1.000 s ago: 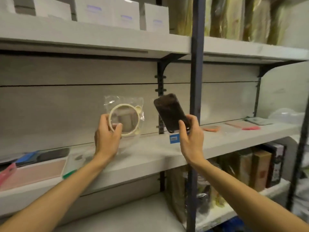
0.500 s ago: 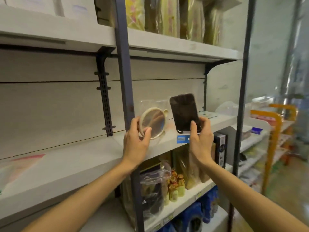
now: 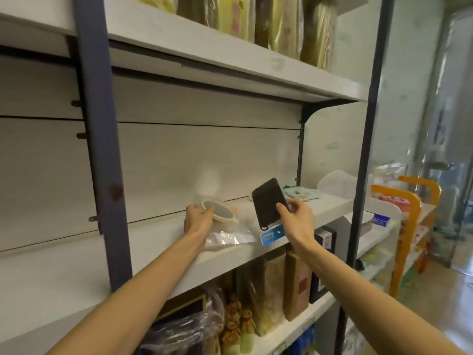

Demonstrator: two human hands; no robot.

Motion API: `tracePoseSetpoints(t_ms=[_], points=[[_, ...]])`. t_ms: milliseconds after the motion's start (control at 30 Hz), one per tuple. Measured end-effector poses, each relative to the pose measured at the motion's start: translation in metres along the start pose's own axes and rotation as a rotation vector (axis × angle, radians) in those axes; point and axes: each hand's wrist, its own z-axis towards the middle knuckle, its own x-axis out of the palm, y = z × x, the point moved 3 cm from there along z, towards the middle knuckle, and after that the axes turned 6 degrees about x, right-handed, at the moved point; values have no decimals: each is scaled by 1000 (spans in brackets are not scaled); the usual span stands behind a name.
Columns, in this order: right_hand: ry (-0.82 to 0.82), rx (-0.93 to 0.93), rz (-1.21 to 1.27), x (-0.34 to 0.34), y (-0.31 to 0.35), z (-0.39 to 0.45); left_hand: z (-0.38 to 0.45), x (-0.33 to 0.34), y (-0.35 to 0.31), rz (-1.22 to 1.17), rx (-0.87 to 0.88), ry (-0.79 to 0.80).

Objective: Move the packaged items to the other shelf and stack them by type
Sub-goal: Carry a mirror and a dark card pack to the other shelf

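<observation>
Left hand (image 3: 198, 221) gripping ring pack (image 3: 220, 213), post (image 3: 99, 149) beside

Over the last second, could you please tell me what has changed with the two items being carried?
The left hand has lowered the bagged round mirror from upright in the air down onto the middle shelf, tilting it nearly flat. The right hand carried the dark phone case rightward along the shelf and now tilts it. Neither grip has let go; both hands still hold the same items.

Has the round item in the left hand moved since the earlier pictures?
Yes. The round packaged item, held upright before, has come down and lies tilted low over the shelf board, right of the blue post.
</observation>
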Motion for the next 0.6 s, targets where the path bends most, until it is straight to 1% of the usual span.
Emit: tracePoseSetpoints(t_ms=[167, 300, 367, 433, 533, 600], points=[[118, 41, -16, 16, -23, 52, 43, 16, 1, 141, 45, -56], [176, 55, -14, 18, -35, 78, 71, 22, 5, 243, 32, -64], [214, 52, -29, 18, -38, 91, 82, 24, 11, 399, 45, -10], [243, 40, -58, 17, -41, 103, 90, 25, 19, 606, 89, 50], [252, 14, -98, 15, -50, 125, 93, 32, 24, 821, 174, 71], [250, 8, -98, 14, -58, 139, 91, 45, 19, 952, 261, 70]])
